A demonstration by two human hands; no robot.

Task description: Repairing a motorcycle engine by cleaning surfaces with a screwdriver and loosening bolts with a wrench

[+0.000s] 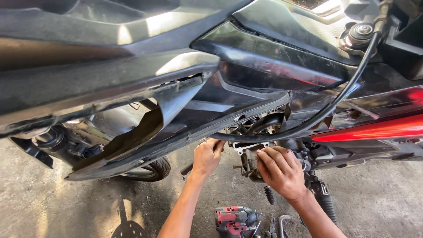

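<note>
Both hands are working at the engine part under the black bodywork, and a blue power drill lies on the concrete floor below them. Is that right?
Not quite: the power drill is red and grey, not blue. The head view shows it lying on the concrete floor below the left hand and right hand, which are both at the engine part under the black bodywork.

Impact driver [235, 219] lies on floor [383, 202] below engine part [251, 154].
</note>
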